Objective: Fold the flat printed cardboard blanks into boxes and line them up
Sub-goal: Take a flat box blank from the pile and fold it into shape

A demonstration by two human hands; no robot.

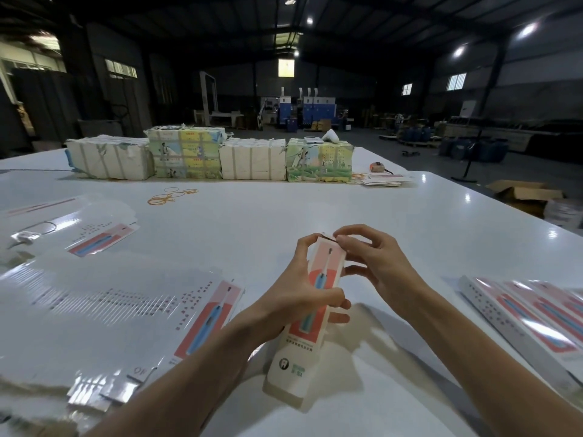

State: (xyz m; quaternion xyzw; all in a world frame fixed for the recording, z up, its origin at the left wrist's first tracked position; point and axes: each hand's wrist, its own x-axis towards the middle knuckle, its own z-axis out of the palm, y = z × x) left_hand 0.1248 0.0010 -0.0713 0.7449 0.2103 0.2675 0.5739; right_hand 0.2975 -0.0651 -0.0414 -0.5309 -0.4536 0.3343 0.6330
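Glossy printed cardboard box and blanks; smooth, shiny white table.

The box is cream with a pale pink and coral-red panel, a blue toothbrush picture and a green mark near its base. The flat blanks are white with rows of dark print and the same pink-red panel. The worktop is glossy white; the rubber bands are yellow-orange.
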